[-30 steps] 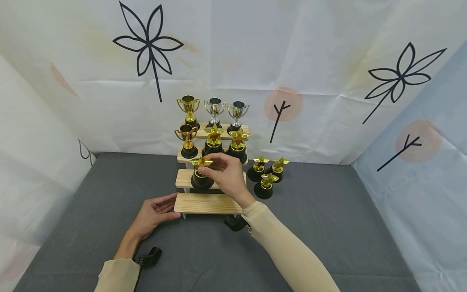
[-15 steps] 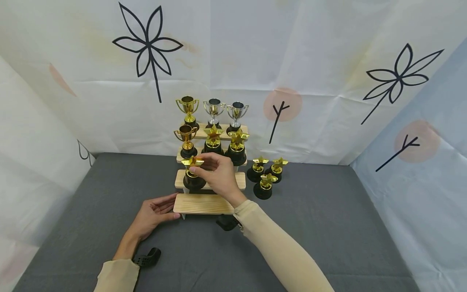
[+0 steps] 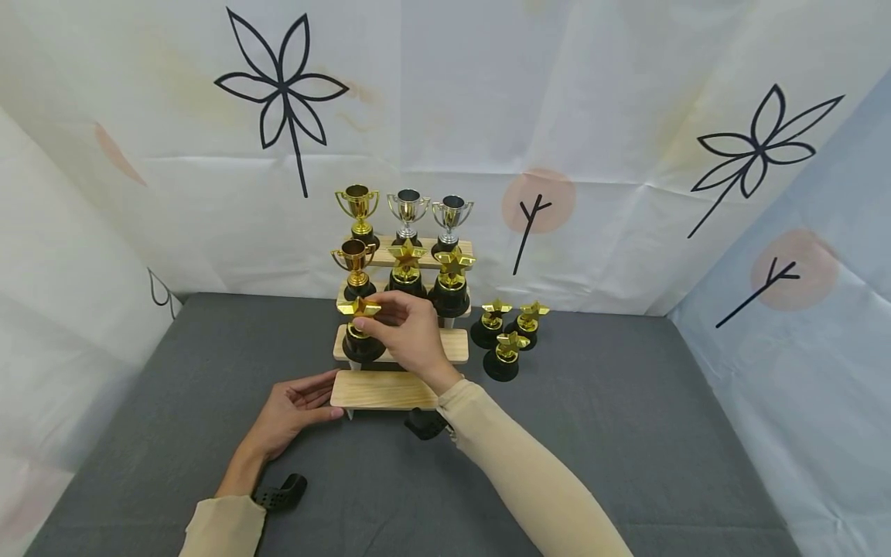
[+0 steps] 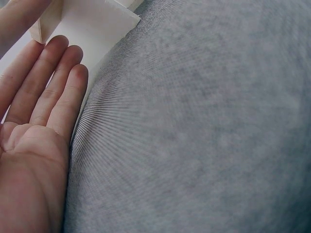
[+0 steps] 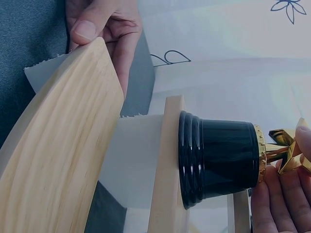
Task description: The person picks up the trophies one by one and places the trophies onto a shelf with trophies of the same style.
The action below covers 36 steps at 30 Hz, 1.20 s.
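My right hand (image 3: 411,333) pinches the gold star trophy (image 3: 360,333), standing on the stepped wooden stand's (image 3: 379,389) second step, left end. My left hand (image 3: 292,410), fingers straight, touches the nearest step's left end.

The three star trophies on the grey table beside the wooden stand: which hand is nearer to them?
Right. The right hand pinches a star trophy on the stand, just left of the three star trophies. The left hand rests at the lowest step, farther away.
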### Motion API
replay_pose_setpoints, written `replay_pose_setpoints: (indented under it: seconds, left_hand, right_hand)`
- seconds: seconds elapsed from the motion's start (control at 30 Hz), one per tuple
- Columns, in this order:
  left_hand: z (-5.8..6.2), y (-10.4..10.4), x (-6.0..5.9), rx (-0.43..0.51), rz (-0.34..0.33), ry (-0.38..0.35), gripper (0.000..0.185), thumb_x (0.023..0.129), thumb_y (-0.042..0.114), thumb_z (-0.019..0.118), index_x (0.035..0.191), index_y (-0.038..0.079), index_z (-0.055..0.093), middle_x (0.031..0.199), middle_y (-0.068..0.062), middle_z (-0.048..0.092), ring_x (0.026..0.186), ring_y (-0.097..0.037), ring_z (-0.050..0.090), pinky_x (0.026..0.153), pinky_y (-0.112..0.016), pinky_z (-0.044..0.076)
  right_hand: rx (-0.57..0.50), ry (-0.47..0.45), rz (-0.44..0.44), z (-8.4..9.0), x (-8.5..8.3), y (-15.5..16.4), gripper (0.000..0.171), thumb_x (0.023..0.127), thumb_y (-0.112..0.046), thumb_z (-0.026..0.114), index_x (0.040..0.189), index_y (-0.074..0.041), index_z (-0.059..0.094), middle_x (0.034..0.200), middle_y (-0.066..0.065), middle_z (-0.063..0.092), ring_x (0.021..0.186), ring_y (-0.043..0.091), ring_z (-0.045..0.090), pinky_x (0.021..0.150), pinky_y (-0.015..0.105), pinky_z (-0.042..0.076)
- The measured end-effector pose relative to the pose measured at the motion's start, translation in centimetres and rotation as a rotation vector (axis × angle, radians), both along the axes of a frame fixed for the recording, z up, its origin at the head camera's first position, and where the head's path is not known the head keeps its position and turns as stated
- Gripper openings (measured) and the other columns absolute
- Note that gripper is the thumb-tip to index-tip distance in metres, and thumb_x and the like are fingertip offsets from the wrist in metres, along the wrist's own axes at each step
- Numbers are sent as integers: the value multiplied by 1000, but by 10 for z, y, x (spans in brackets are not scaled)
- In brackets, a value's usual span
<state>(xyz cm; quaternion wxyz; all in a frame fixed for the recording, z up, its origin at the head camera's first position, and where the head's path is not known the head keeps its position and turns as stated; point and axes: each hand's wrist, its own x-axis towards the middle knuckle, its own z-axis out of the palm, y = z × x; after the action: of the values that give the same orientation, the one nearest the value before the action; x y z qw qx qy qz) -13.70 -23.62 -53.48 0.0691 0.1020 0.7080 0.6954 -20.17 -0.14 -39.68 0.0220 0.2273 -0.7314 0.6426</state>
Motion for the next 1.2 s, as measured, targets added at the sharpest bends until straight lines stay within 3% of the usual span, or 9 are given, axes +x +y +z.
replay_pose_setpoints:
  seconds: [0.2,0.43,0.73,1.03,1.2]
  left_hand:
    - [1,0,0,-4,12,-8,73,81,-5,82,144,-14,46,144,-36,46,119,-4,61,102,-24,52]
    - [2,-1,0,2,8,1,72,82,-6,81,144,-15,45,145,-37,45,119,-4,61,102,-25,53]
    - [2,0,0,4,9,13,72,82,-7,81,143,-16,45,144,-38,45,119,-5,61,102,-25,53]
    - [1,0,0,8,9,4,72,82,-7,81,144,-15,45,144,-37,45,119,-5,61,102,-25,53]
    - [1,0,0,11,4,5,72,82,-6,81,144,-15,45,144,-37,45,119,-5,61,102,-26,53]
  right_hand:
    - [-1,12,4,1,-1,-3,31,88,-6,81,116,2,72,113,16,72,101,24,71,94,38,61]
    - [11,4,2,0,-1,-6,30,87,-7,81,115,1,72,111,15,73,99,18,71,92,30,61]
    - [-4,24,-13,-3,-1,-10,30,87,-6,82,114,2,73,111,16,73,100,19,71,95,45,60]
    - [9,34,-38,-5,0,-11,31,87,-8,83,114,1,73,111,14,73,102,21,71,95,39,61]
    - [2,31,-42,-4,2,-11,31,86,-8,83,113,1,73,111,14,73,103,21,71,96,43,60]
